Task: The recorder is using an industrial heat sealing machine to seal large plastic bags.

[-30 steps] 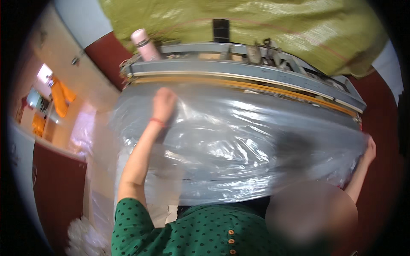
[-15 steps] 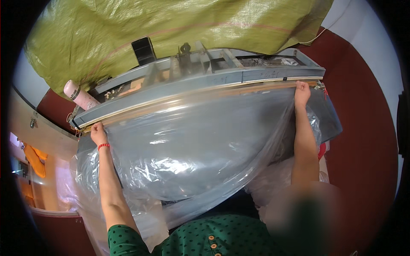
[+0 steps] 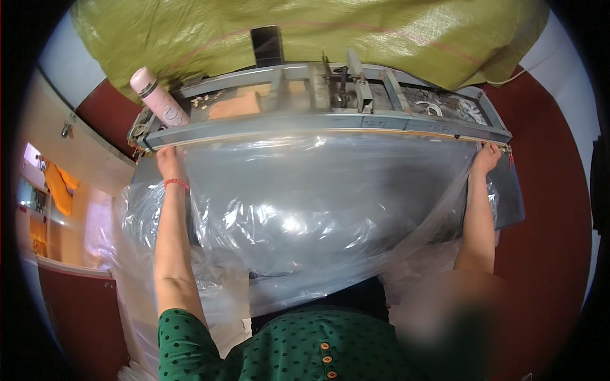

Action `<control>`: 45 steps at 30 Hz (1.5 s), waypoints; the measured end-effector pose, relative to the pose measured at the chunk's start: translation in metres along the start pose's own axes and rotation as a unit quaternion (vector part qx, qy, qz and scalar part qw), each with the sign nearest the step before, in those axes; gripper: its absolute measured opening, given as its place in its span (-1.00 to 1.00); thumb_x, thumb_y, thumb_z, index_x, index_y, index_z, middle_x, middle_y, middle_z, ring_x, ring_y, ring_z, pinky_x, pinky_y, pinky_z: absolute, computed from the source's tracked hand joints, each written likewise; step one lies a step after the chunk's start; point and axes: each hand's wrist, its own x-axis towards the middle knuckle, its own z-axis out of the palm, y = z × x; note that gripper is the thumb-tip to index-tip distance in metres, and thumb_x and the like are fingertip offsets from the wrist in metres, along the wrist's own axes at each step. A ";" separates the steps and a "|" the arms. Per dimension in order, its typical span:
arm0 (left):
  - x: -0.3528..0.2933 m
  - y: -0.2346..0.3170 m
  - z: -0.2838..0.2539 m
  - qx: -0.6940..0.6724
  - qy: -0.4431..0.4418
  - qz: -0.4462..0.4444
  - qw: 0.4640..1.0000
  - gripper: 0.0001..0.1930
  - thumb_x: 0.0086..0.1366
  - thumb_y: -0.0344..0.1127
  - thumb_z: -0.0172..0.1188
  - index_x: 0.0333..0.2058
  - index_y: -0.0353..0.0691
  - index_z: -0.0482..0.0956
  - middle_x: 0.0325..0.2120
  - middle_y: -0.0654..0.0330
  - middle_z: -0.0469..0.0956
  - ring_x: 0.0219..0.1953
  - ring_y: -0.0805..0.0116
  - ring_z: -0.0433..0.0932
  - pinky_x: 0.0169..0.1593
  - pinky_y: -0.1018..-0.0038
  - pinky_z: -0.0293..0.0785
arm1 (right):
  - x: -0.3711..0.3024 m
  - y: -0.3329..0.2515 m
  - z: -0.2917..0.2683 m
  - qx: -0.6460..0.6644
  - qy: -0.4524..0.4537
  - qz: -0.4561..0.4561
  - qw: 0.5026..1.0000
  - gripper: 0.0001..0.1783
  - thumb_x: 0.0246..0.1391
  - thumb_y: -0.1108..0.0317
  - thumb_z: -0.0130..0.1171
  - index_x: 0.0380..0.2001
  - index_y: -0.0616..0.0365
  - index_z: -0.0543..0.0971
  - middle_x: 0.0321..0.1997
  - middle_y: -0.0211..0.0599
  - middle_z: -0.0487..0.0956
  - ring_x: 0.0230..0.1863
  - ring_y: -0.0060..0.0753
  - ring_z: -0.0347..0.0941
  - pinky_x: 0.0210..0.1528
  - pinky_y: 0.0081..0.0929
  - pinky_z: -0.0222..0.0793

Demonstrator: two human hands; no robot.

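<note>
A large clear plastic sheet [image 3: 298, 190] is stretched over a dark grey surface, its far edge running along a long grey metal frame [image 3: 254, 127]. My left hand [image 3: 169, 164], with a red bead bracelet above it, is closed on the sheet's far left corner. At the far right corner, my right hand [image 3: 487, 159] pinches the sheet close to the frame's end. Both arms reach forward, and the far edge between the hands looks taut. Toward my body the sheet hangs in loose, shiny folds. The fingertips of my left hand are partly hidden.
A pink bottle [image 3: 159, 98] leans at the frame's left end. A black phone [image 3: 267, 46] rests against a yellow-green woven tarp [image 3: 394, 38] behind. Metal brackets [image 3: 356, 82] stand inside the frame. A pale cabinet door [image 3: 70, 133] hangs open at left.
Both hands have pulled the plastic's far edge in against the frame's front. The view has shifted, so the frame now appears more level and further right.
</note>
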 end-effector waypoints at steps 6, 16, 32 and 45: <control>-0.060 0.094 -0.041 0.017 -0.149 0.059 0.987 -0.94 0.12 -0.49 0.00 -0.42 -0.19 0.33 -0.53 0.37 0.33 -0.46 0.62 0.30 -0.34 0.68 0.26 | -0.146 -0.148 0.025 0.007 -0.259 -0.338 0.905 -0.78 -0.10 0.43 0.07 -0.31 0.22 0.41 -0.27 -0.20 0.41 -0.18 -0.24 0.31 -0.08 -0.39 0.19; -0.065 0.067 -0.141 0.330 -0.065 0.024 0.942 -0.82 0.11 -0.30 0.10 -0.39 -0.30 0.43 -0.35 0.14 0.43 -0.24 0.45 0.34 -0.15 0.52 0.28 | -0.213 -0.133 0.005 -0.002 -0.639 -0.146 0.755 -0.86 -0.20 0.39 0.18 -0.61 0.21 0.44 -0.68 -0.41 0.40 -0.57 -0.66 0.27 -0.48 -0.65 0.22; -0.132 0.071 -0.125 0.524 -0.257 0.232 0.778 -0.37 0.02 -0.14 0.13 0.02 -0.37 0.20 0.07 -0.12 0.11 0.15 -0.05 0.02 0.16 0.25 -0.01 | 0.002 0.028 -0.141 -0.206 -0.342 -0.214 0.892 -0.70 -0.07 0.33 0.13 -0.67 0.22 0.27 -0.69 -0.52 0.11 -0.59 -0.63 0.00 -0.54 -0.66 0.03; -0.089 0.129 -0.098 0.479 0.047 0.416 0.772 -0.82 -0.06 -0.37 0.18 -0.45 -0.29 0.44 -0.41 0.07 0.43 -0.26 0.11 0.36 -0.18 0.33 0.30 | 0.001 0.025 -0.142 -0.209 -0.340 -0.210 0.892 -0.69 -0.05 0.29 0.11 -0.67 0.21 0.28 -0.70 -0.54 0.08 -0.60 -0.64 -0.02 -0.56 -0.63 0.00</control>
